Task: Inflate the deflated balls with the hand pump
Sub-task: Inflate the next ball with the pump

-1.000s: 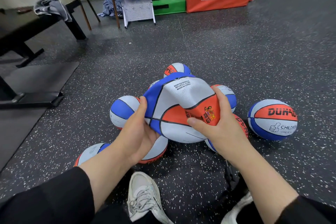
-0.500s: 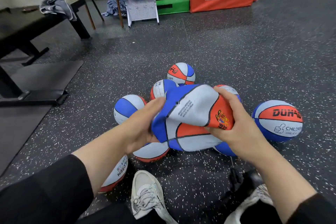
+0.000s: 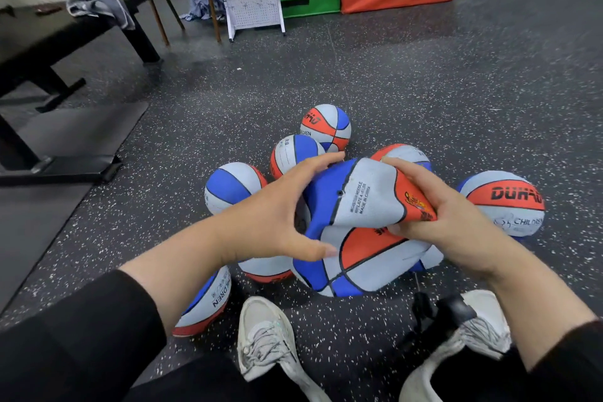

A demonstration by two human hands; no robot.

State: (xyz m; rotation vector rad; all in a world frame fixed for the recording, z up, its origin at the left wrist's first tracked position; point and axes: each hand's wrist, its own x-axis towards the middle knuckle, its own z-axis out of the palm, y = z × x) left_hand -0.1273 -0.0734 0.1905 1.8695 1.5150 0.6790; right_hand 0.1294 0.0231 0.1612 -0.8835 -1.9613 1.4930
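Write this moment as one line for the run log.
stage: handling deflated ball | right hand: grips its folded panel | left hand: open beside it | valve: visible

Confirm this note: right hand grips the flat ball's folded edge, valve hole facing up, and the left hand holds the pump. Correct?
Not quite. The head view shows the left hand open beside the flat ball, holding nothing. The rest stands: right hand grips the folded edge, valve hole facing up.

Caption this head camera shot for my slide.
Right hand grips a deflated ball, left hand open beside it.
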